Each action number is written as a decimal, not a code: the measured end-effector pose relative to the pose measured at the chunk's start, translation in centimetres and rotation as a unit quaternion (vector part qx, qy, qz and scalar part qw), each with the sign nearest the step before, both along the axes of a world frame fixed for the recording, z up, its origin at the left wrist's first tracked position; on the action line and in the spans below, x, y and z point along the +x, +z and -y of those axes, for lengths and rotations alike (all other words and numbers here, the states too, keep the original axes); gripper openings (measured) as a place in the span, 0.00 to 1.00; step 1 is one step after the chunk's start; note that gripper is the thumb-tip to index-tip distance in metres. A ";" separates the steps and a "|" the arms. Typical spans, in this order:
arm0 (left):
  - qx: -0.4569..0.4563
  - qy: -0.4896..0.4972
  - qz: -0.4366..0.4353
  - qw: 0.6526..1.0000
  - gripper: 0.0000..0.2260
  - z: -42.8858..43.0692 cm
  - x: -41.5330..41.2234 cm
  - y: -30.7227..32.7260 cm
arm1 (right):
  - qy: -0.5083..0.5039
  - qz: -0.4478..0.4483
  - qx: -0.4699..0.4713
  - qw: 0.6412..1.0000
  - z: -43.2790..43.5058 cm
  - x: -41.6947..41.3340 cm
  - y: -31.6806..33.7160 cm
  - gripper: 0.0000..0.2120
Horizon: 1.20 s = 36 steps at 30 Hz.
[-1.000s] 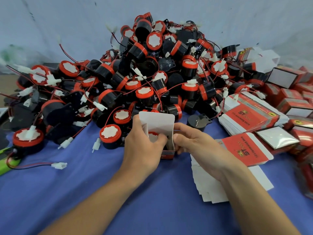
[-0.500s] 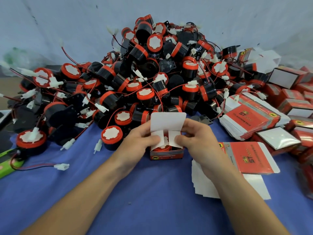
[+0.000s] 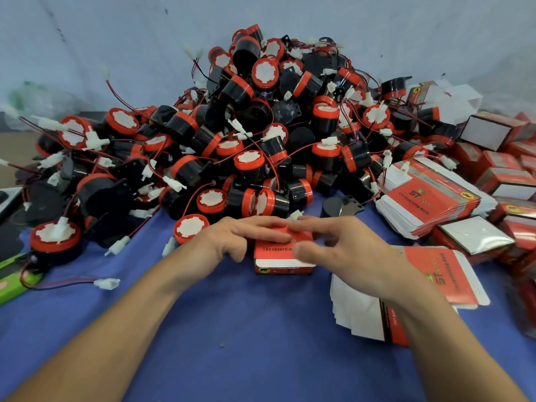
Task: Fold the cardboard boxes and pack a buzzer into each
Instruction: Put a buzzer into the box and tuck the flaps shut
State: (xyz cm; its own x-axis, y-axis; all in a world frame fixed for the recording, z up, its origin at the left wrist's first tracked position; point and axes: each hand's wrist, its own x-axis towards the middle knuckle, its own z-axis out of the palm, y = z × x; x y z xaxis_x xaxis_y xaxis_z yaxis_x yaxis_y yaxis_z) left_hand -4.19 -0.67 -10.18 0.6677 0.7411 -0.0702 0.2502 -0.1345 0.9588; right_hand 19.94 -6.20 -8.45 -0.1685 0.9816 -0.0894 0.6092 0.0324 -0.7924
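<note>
The small red box point(image 3: 278, 265) sits closed on the blue cloth point(image 3: 232, 343). The 2 hands, left hand point(image 3: 223, 242) and right hand point(image 3: 356, 253), press its top with flat, straight fingers. A big buzzer pile point(image 3: 261, 134) crowds just behind. Flat boxes point(image 3: 429, 201) lie stacked on the right.

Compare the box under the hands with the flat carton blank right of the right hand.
The box is folded up and closed; the carton blank lies flat and unfolded. Fingers of the left hand and right hand rest on the box; none grip the carton blank. Both are red with white parts.
</note>
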 end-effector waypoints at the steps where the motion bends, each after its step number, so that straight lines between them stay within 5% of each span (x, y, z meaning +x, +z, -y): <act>1: 0.005 -0.005 0.002 1.000 0.26 0.1 -0.1 0.0 | 0.007 0.030 -0.003 1.000 0.1 0.1 0.1 0.30; 3: 0.051 -0.009 -0.011 0.999 0.18 0.5 0.1 -0.2 | 0.010 0.062 0.007 0.998 0.2 0.1 0.3 0.36; 8: 0.133 0.005 -0.061 0.989 0.19 0.5 -0.2 -0.9 | -0.026 0.033 0.040 0.998 0.3 -0.1 -0.6 0.32; 26: 0.110 0.088 0.029 0.990 0.13 1.7 0.8 -1.6 | -0.063 -0.124 0.024 0.990 -0.4 -0.5 -1.7 0.13; 36: 0.106 0.111 0.043 0.987 0.11 1.9 1.1 -1.5 | -0.029 -0.025 0.047 0.998 0.3 -1.1 -1.4 0.21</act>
State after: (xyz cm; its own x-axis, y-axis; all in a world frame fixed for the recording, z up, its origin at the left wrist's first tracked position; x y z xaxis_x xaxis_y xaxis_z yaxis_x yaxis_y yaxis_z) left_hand -3.11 -2.58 -11.71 0.4847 0.8615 0.1515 0.2144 -0.2849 0.9343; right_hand 18.82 -6.48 -9.86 -0.1135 0.9935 0.0106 0.5717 0.0741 -0.8171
